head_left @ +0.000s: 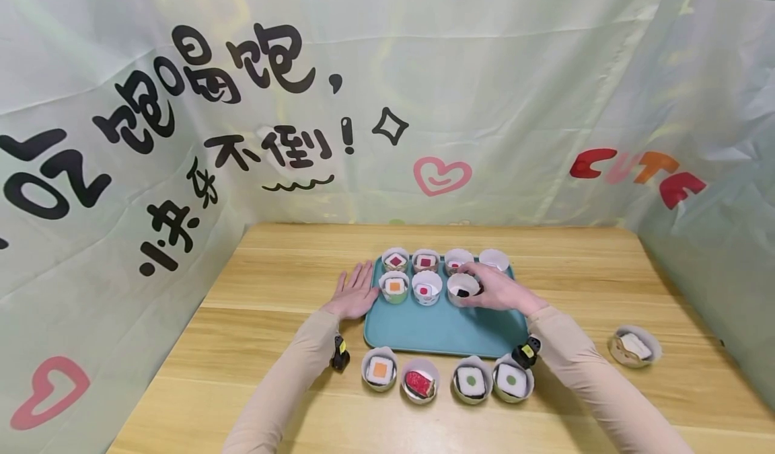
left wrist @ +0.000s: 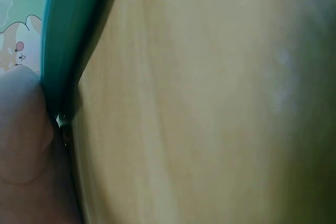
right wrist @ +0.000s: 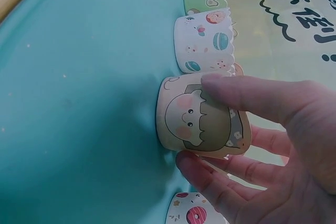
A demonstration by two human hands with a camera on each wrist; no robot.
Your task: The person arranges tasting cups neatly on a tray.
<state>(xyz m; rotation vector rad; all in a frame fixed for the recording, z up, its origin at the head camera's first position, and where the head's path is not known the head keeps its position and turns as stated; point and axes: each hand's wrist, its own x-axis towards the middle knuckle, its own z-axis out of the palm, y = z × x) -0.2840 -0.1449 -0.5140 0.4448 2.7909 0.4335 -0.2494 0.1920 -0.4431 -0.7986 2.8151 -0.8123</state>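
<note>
My right hand grips a paper cup printed with a cartoon face, thumb on one side and fingers on the other. A dark piece shows inside that cup in the head view. It stands on the teal tray, at the right end of the nearer row, beside a white patterned cup and a green cup. Flat at the tray's left edge lies my left hand, fingers straight and spread. In the left wrist view its thumb touches the tray's rim.
Several cups, among them one with a red-square piece, line the tray's far side. Before the tray stand cups with an orange-square piece, a red-topped piece and green-dotted pieces. Another cup is at right.
</note>
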